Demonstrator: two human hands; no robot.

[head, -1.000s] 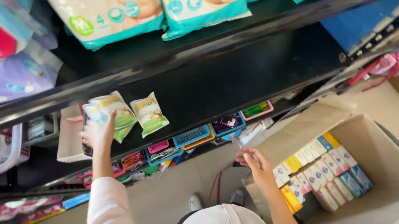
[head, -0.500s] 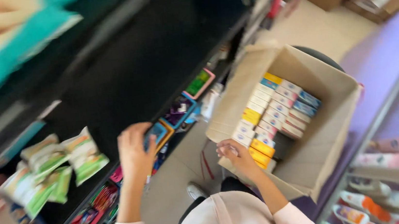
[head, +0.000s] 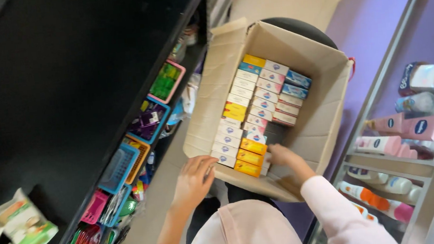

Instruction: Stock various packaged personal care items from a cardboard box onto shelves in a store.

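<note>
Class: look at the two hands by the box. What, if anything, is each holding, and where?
Left hand rests on the brown cardboard box's near edge; right hand reaches inside; grip unclear.

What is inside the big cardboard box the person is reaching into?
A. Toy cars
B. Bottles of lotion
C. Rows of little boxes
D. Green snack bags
C: the cardboard box is packed with rows of little boxes in white, yellow and blue, and both the left hand and the right hand reach into its near end.
</note>
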